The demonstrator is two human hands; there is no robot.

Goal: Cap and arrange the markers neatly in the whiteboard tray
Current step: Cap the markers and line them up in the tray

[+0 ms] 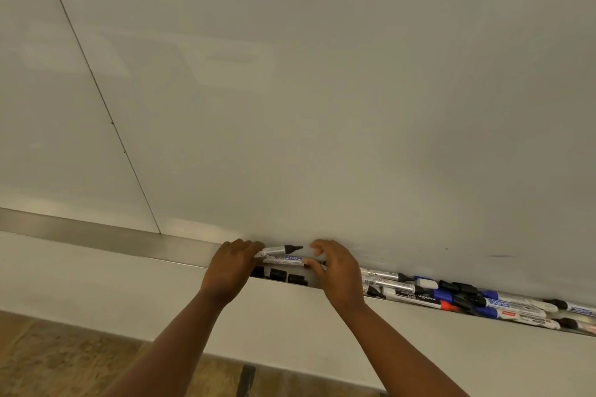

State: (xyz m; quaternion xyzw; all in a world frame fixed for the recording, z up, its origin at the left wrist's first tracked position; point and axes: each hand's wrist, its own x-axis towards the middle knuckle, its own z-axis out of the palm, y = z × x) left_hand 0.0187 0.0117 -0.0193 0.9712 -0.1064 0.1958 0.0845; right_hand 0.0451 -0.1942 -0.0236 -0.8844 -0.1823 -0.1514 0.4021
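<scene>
Left hand grips two markers, one uncapped; right hand pinches the lower marker's end. Light, rigid, smooth barrels: best held mid-barrel.

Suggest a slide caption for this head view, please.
Left hand holds two uncapped markers over the tray; right hand steadies one.
</scene>
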